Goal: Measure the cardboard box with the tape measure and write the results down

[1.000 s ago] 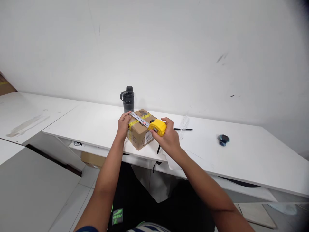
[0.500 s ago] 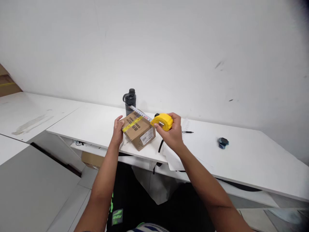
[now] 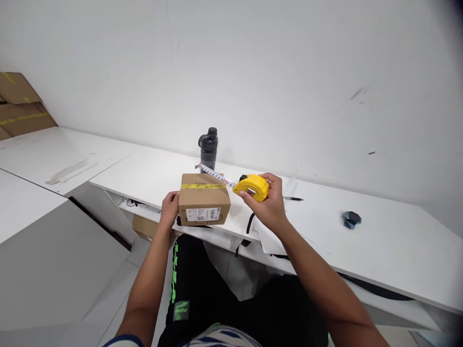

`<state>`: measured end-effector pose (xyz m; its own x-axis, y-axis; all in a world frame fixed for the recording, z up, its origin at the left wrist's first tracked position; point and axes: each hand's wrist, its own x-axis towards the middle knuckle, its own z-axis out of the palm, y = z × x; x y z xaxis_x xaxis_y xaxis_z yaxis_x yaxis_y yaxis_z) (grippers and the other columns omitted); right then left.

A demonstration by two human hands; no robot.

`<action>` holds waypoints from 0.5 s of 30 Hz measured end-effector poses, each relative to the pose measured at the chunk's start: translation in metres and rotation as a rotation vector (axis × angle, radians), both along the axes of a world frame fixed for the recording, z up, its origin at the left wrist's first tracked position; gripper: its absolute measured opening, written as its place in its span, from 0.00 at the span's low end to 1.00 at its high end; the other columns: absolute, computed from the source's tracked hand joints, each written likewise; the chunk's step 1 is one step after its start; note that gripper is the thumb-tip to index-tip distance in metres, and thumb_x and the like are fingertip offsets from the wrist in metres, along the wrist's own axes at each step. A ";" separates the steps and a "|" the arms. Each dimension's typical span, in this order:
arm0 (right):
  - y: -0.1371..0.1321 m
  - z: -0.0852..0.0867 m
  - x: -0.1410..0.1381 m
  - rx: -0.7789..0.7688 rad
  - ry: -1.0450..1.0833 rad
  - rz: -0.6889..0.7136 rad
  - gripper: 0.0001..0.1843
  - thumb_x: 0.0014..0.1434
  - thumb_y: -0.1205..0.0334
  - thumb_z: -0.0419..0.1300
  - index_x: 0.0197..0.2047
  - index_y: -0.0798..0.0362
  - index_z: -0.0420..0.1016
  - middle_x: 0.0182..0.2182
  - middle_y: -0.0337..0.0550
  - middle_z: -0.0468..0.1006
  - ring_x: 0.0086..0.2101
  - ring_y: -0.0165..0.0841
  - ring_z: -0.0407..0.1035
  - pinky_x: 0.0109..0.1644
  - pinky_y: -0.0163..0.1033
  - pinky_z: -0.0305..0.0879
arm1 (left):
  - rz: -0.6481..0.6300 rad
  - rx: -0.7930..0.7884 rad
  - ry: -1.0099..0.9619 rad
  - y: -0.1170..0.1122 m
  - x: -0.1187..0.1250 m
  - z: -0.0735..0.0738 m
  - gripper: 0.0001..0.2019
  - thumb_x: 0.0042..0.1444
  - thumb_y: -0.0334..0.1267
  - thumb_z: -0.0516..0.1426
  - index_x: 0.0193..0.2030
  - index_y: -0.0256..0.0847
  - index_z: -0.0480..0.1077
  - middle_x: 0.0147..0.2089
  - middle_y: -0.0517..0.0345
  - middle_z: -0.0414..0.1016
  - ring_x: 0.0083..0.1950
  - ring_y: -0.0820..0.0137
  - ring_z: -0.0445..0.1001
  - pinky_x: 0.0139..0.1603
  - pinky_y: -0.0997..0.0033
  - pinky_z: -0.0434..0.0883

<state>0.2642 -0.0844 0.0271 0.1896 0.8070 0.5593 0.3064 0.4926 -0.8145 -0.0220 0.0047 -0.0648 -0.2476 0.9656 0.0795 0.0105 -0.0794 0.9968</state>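
Observation:
A small brown cardboard box (image 3: 204,205) with yellow tape and a white label stands at the front edge of the white table (image 3: 361,241). My left hand (image 3: 169,208) grips the box's left side. My right hand (image 3: 268,205) is closed round a yellow tape measure (image 3: 252,187), held just right of the box. Its white blade (image 3: 214,174) reaches out to the left, over the back edge of the box top.
A dark water bottle (image 3: 209,149) stands behind the box. A black pen (image 3: 293,198) lies right of my right hand, and a small blue-grey object (image 3: 352,219) farther right. Folded cardboard (image 3: 20,103) leans against the wall at far left. A second white surface (image 3: 47,159) joins on the left.
My left hand let go of the blade's end and turned the box so its labelled side faces me. The tape measure lifted off the box, its blade still out.

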 end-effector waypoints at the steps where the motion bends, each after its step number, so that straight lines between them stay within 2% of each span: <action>1: 0.001 -0.001 0.000 0.004 -0.014 0.012 0.33 0.51 0.52 0.70 0.53 0.45 0.56 0.45 0.43 0.72 0.40 0.36 0.73 0.41 0.45 0.73 | -0.053 -0.019 -0.009 0.001 0.005 0.004 0.21 0.46 0.55 0.63 0.38 0.38 0.74 0.39 0.54 0.79 0.42 0.63 0.74 0.44 0.65 0.69; 5: 0.006 -0.002 0.005 0.009 -0.081 0.060 0.32 0.51 0.52 0.70 0.52 0.44 0.57 0.46 0.44 0.70 0.40 0.37 0.71 0.41 0.44 0.73 | -0.351 -0.077 -0.215 0.005 0.021 0.026 0.33 0.52 0.67 0.55 0.48 0.38 0.75 0.46 0.48 0.80 0.49 0.57 0.76 0.50 0.60 0.70; 6: 0.008 -0.002 0.007 0.001 -0.094 0.075 0.32 0.51 0.52 0.70 0.52 0.44 0.57 0.45 0.43 0.70 0.40 0.36 0.71 0.40 0.44 0.72 | -0.384 -0.079 -0.282 0.005 0.023 0.031 0.36 0.53 0.70 0.52 0.50 0.37 0.75 0.49 0.45 0.79 0.51 0.56 0.76 0.51 0.59 0.70; 8: 0.013 -0.001 0.012 -0.023 -0.106 0.112 0.32 0.51 0.52 0.70 0.52 0.44 0.57 0.45 0.43 0.70 0.39 0.36 0.71 0.39 0.44 0.72 | -0.309 -0.039 -0.358 0.005 0.023 0.039 0.39 0.54 0.72 0.48 0.52 0.37 0.73 0.55 0.43 0.76 0.55 0.55 0.74 0.53 0.60 0.70; 10: 0.018 -0.001 0.015 -0.048 -0.099 0.145 0.31 0.52 0.51 0.70 0.52 0.44 0.57 0.44 0.43 0.70 0.39 0.36 0.71 0.40 0.44 0.72 | -0.178 0.036 -0.346 0.003 0.021 0.042 0.37 0.55 0.70 0.48 0.54 0.39 0.72 0.61 0.44 0.71 0.61 0.56 0.71 0.55 0.62 0.69; 11: 0.021 -0.001 0.016 -0.059 -0.093 0.161 0.32 0.52 0.51 0.70 0.52 0.44 0.56 0.45 0.43 0.70 0.39 0.36 0.71 0.40 0.44 0.72 | -0.162 0.065 -0.324 0.000 0.020 0.042 0.35 0.56 0.68 0.49 0.56 0.41 0.70 0.64 0.45 0.69 0.62 0.57 0.69 0.56 0.62 0.69; 13: 0.028 -0.002 0.018 -0.081 -0.083 0.212 0.32 0.52 0.51 0.70 0.52 0.43 0.56 0.45 0.42 0.69 0.40 0.35 0.70 0.41 0.43 0.72 | -0.232 0.084 -0.269 -0.007 0.019 0.040 0.32 0.57 0.64 0.53 0.61 0.44 0.66 0.65 0.47 0.68 0.63 0.58 0.69 0.56 0.63 0.69; 15: 0.035 -0.003 0.019 -0.103 -0.077 0.282 0.32 0.52 0.51 0.70 0.53 0.43 0.56 0.46 0.42 0.69 0.40 0.35 0.71 0.42 0.43 0.72 | -0.295 0.082 -0.223 -0.014 0.022 0.036 0.32 0.55 0.57 0.59 0.64 0.46 0.63 0.63 0.49 0.69 0.58 0.59 0.72 0.54 0.63 0.70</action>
